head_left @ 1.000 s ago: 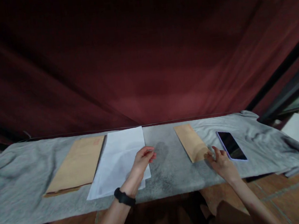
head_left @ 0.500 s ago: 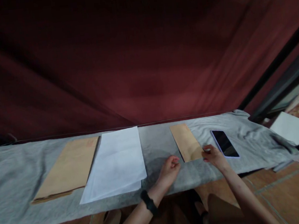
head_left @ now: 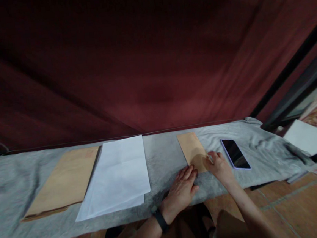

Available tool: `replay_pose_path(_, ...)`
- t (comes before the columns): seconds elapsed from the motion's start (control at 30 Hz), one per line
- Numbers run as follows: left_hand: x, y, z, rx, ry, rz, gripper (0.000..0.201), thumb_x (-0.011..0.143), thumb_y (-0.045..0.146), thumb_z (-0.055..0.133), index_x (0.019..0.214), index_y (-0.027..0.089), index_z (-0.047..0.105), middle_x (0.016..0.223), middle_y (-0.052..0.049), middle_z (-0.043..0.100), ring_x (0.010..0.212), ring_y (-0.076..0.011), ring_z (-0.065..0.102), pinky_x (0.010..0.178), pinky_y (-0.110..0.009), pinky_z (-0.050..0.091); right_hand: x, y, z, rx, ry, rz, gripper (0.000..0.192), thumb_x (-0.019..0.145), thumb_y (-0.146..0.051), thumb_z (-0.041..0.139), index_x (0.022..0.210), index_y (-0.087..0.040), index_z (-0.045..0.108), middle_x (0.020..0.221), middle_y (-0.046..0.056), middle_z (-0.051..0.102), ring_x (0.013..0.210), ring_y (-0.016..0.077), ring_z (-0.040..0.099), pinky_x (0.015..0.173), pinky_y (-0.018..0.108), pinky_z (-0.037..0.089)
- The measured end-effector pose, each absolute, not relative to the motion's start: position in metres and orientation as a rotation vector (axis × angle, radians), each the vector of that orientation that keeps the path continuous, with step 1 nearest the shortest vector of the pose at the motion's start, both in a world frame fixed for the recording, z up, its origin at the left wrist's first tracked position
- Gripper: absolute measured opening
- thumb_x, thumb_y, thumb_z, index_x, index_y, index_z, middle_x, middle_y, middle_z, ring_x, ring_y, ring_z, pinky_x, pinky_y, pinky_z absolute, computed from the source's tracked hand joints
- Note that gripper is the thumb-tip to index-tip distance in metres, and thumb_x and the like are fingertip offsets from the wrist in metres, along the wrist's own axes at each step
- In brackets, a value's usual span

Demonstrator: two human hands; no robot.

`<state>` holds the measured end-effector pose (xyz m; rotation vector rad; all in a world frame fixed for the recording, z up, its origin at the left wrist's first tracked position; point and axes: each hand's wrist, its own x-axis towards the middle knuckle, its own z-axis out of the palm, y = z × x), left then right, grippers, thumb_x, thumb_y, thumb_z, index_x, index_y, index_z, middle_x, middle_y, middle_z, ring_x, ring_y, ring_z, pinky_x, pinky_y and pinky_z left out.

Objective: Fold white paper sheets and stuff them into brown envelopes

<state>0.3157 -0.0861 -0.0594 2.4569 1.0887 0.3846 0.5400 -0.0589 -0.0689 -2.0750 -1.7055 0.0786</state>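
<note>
A small brown paper envelope (head_left: 191, 144) lies flat on the grey cloth in front of me. My left hand (head_left: 183, 187), with a dark watch on its wrist, lies palm down with its fingers stretched out, the fingertips on the envelope's near left corner. At the envelope's right edge, my right hand (head_left: 218, 165) has its fingers bent and touching the paper near the lower corner. A phone (head_left: 236, 154) with a dark screen and a lilac case lies just right of that hand. The undersides of my right fingertips are hidden.
White paper sheets (head_left: 119, 173) lie slightly fanned left of my hands. Further left is a stack of large brown envelopes (head_left: 64, 177). Grey cloth (head_left: 162, 153) covers the long surface, and a dark red curtain (head_left: 148, 78) hangs behind. A white flat object (head_left: 311, 136) stands at the far right.
My left hand has opened from a loose curl and come down flat onto the envelope's near corner. The right hand has shifted slightly left along the envelope's edge. The view has turned slightly.
</note>
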Motion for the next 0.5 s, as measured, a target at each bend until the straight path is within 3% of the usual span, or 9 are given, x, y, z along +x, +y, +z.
replay_pose_path(0.1,0.294,-0.066,-0.038,2.413,1.281,0.352,0.055,0.098,0.035,0.05,0.151,0.02,0.044,0.162,-0.01,0.037,0.15,-0.0255,0.032,0.124,-0.046,0.027,0.519,-0.052,-0.075,-1.832,-1.796,0.02,0.03,0.091,-0.024,0.05,0.116,-0.018,0.065,0.108,0.013,0.064,0.103,0.0264,0.063,0.089,0.038,0.051)
replay_pose_path(0.23,0.229,-0.031,-0.008,2.204,1.886,0.212,0.06,0.098,0.037,0.047,0.154,0.015,0.039,0.164,-0.016,0.03,0.152,-0.0323,0.025,0.122,-0.054,0.025,0.483,-0.049,-0.081,-1.654,-1.864,0.062,0.029,0.088,-0.019,0.052,0.114,-0.019,0.066,0.113,0.013,0.065,0.1,0.0272,0.062,0.091,0.043,0.052)
replay_pose_path(0.33,0.164,-0.017,0.001,1.826,2.364,0.077,0.07,0.098,0.045,0.044,0.157,0.011,0.029,0.164,-0.022,0.024,0.152,-0.0393,0.021,0.114,-0.062,0.033,0.451,-0.05,-0.083,-1.523,-1.893,0.159,0.03,0.09,-0.018,0.051,0.117,-0.019,0.065,0.113,0.013,0.066,0.104,0.0277,0.062,0.092,0.044,0.054)
replay_pose_path(0.4,0.125,-0.018,0.001,1.643,2.473,0.01,0.077,0.096,0.05,0.046,0.157,0.008,0.027,0.159,-0.027,0.033,0.147,-0.0394,0.033,0.107,-0.056,0.043,0.427,-0.051,-0.085,-1.452,-1.891,0.244,0.031,0.092,-0.019,0.049,0.117,-0.019,0.066,0.114,0.013,0.066,0.108,0.0273,0.062,0.095,0.044,0.053)
replay_pose_path(0.5,0.091,-0.027,-0.003,1.573,2.504,-0.067,0.082,0.09,0.051,0.053,0.155,0.006,0.029,0.148,-0.027,0.048,0.136,-0.0393,0.047,0.104,-0.051,0.046,0.388,-0.056,-0.088,-1.409,-1.885,0.387,0.029,0.093,-0.021,0.05,0.114,-0.021,0.069,0.112,0.01,0.068,0.109,0.0256,0.063,0.098,0.043,0.053)
